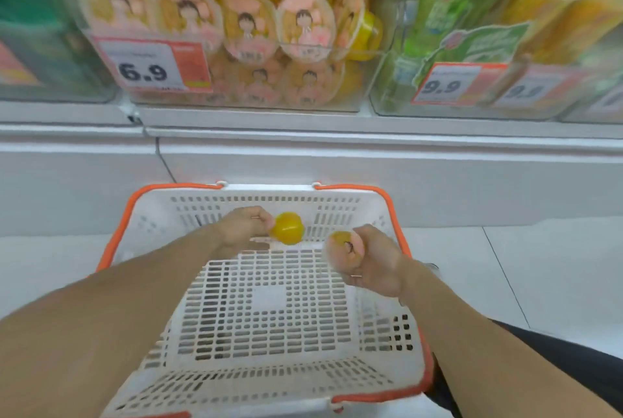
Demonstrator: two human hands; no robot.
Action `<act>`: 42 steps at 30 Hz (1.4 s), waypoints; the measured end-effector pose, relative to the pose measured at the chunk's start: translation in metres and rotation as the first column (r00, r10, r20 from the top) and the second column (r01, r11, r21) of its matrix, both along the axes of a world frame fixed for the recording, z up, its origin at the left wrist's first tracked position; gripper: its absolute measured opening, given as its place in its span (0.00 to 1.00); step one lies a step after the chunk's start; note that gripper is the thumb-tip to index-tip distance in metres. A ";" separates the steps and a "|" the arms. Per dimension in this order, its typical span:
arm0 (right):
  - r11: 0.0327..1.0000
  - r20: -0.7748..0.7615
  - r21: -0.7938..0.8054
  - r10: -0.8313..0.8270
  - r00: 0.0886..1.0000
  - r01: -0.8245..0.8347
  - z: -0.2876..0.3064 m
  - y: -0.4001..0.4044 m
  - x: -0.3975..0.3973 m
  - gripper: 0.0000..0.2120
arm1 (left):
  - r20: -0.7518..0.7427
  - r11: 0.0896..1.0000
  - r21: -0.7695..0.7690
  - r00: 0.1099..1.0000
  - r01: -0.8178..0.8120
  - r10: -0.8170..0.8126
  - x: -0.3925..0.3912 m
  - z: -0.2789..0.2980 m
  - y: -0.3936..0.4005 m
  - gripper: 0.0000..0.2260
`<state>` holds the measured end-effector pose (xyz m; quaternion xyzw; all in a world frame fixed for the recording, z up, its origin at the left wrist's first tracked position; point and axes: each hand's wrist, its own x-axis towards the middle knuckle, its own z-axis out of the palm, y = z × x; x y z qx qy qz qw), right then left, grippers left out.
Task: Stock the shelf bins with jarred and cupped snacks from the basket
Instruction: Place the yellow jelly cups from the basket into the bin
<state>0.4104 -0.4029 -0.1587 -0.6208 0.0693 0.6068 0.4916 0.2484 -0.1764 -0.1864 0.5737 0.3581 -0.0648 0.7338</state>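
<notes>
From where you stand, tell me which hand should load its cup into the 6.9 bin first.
Probably the left hand: its yellow cup sits almost straight below the 6.9 bin. The right hand, gripping the pink-lidded cup, is lower and further right.

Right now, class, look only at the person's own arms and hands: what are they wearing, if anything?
Both forearms are bare, with no sleeves in view. The left hand and right hand wear no gloves. No watch or bracelet shows; motion blur hides whether any ring is worn.
</notes>
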 end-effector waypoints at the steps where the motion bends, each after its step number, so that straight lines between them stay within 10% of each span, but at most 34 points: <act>1: 0.999 0.031 0.035 0.031 0.999 -0.032 0.018 0.008 0.005 0.16 | 0.050 0.997 -0.070 0.998 -0.027 0.031 -0.001 0.019 0.006 0.05; 8: 0.940 0.266 0.104 0.289 0.919 -0.326 0.163 0.061 0.022 0.15 | 0.234 0.935 -0.322 0.945 -0.147 0.230 0.014 0.134 0.012 0.15; 18: 0.911 0.414 0.197 0.258 0.873 -0.362 0.241 0.085 -0.013 0.21 | 0.193 0.960 0.151 0.945 0.236 -0.262 0.015 0.243 0.011 0.23; 28: 0.868 0.454 0.304 0.231 0.860 -0.393 0.266 0.103 -0.035 0.37 | 0.444 0.927 0.374 0.872 0.029 -0.206 -0.009 0.277 -0.005 0.17; 35: 0.870 0.918 0.261 -0.090 0.386 -0.418 0.292 0.106 -0.008 0.05 | 0.480 0.953 0.251 0.877 -0.168 0.028 0.009 0.268 0.002 0.15; 42: 0.895 0.928 0.371 -0.370 0.052 -0.248 0.289 0.156 0.025 0.12 | 0.441 0.894 0.299 0.879 -0.333 0.180 0.020 0.271 0.005 0.07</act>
